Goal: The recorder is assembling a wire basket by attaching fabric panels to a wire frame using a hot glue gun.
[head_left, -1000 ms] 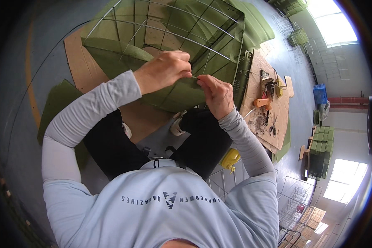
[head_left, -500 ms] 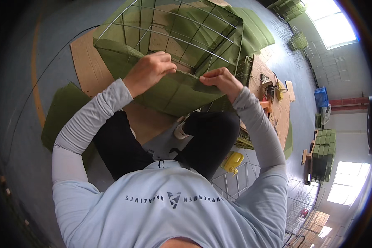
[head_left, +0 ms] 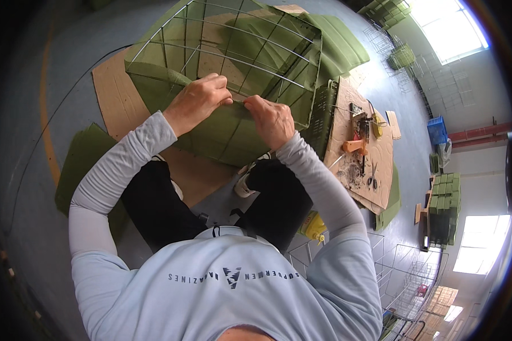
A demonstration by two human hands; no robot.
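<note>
Head view shows a boxy cage of thin grey wire [head_left: 233, 51], lined with limp olive-green fabric [head_left: 222, 128], lying on flat brown cardboard [head_left: 111, 94] on the grey floor ahead of the person's knees. The left hand [head_left: 198, 101] and right hand [head_left: 271, 118] sit close together at the cage's near edge, fingers of both pinched shut on the fabric there. To the right, a second cardboard sheet [head_left: 375, 165] carries small tools and scraps, too small to tell apart. A yellow bottle [head_left: 313, 226] stands by the right knee. Farther right are stacked green blocks [head_left: 445, 204] and a blue crate [head_left: 437, 131].
</note>
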